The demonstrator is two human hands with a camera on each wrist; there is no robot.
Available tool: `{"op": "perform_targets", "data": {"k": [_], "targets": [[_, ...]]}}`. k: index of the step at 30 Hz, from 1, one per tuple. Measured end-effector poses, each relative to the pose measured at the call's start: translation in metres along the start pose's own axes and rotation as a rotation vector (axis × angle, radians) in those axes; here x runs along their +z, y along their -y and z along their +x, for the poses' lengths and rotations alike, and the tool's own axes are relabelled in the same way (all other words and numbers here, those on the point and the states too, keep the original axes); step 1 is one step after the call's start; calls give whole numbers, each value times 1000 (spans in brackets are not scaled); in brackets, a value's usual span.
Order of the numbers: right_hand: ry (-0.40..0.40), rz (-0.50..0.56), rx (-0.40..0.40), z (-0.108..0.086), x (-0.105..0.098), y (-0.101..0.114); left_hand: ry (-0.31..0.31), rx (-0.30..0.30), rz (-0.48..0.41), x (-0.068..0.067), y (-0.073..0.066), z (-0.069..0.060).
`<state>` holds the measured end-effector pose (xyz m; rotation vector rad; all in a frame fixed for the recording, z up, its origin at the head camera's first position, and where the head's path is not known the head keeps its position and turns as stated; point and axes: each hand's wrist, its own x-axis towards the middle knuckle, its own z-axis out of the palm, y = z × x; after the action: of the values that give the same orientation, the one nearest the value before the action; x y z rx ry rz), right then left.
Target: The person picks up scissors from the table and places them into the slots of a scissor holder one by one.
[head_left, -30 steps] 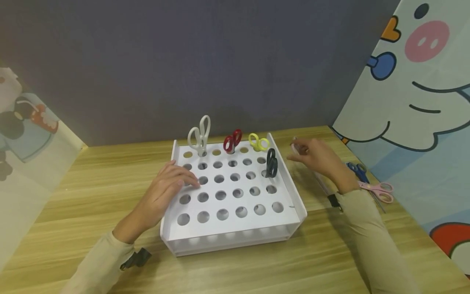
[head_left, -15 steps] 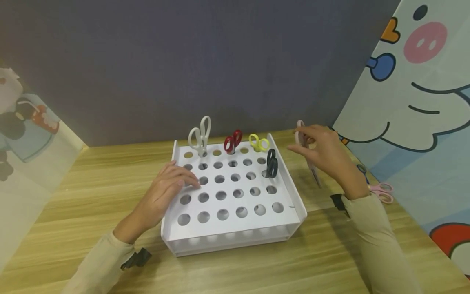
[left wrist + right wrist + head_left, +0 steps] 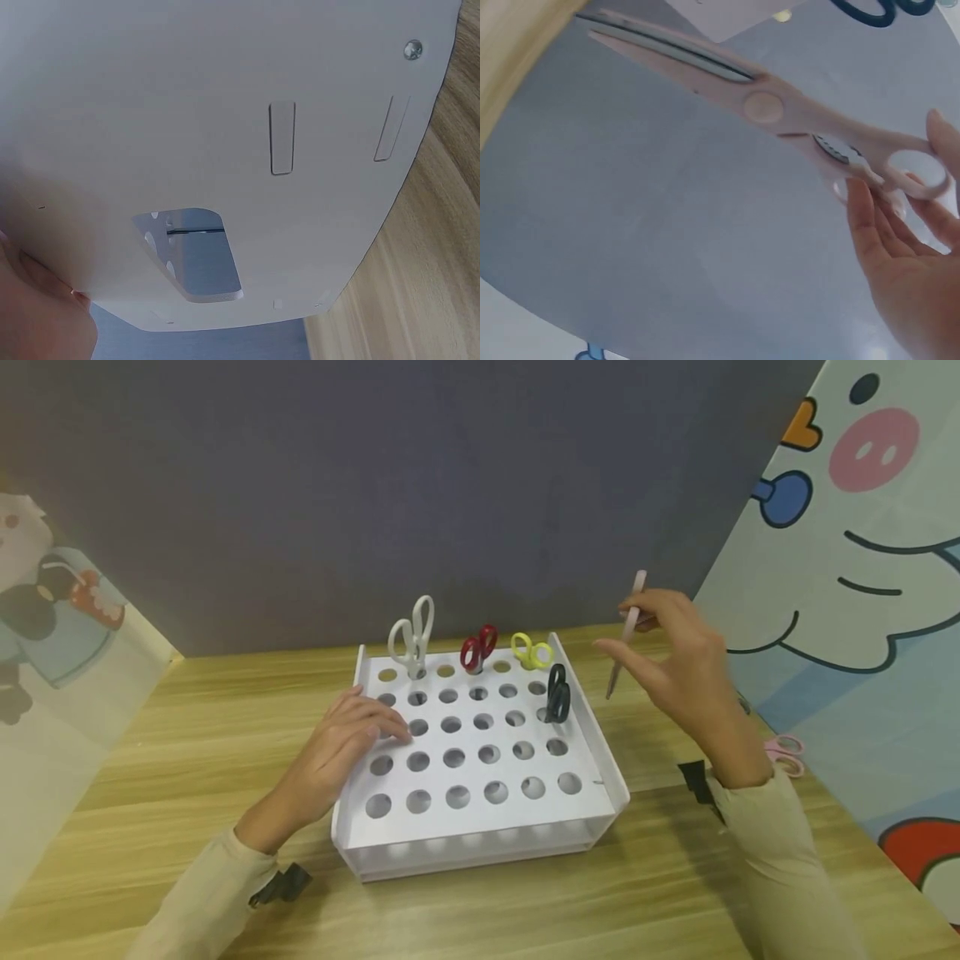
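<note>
A white rack (image 3: 480,814) with rows of round holes stands on the wooden table. My left hand (image 3: 326,760) rests on its left side, fingers loosely extended over the holes. In the left wrist view, part of that hand (image 3: 41,319) is beside the rack's side panel (image 3: 225,135). Right of the rack, my right hand (image 3: 686,668) holds pale pink scissors (image 3: 630,625) in the air by the handles, blades pointing down. The right wrist view shows the hand (image 3: 915,277) with its fingers at the handle loops of the scissors (image 3: 810,112), blades nearly closed.
White scissors (image 3: 415,639), red scissors (image 3: 477,650) and yellow scissors (image 3: 532,652) stand in the back row of holes. Dark scissors (image 3: 557,695) stand near the rack's right edge. Another pair of pink scissors (image 3: 784,755) lies at the table's right, partly behind my sleeve.
My right hand has lifted the pale pink scissors up from the table, moving slightly right and away, and they have turned edge-on. My left hand has stayed on the rack.
</note>
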<state>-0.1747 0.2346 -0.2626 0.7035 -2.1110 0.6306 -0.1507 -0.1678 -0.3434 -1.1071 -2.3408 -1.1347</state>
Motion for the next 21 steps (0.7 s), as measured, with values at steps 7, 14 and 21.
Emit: {"op": "perform_targets", "data": {"k": [7, 14, 21], "targets": [[-154, 26, -40, 3, -5, 19, -18, 23, -23, 1, -2, 2], [-405, 96, -85, 7, 2, 41, -33, 27, -28, 2, -2, 2], [-482, 249, -167, 6, 12, 60, -34, 25, -25, 1, -3, 2]]}}
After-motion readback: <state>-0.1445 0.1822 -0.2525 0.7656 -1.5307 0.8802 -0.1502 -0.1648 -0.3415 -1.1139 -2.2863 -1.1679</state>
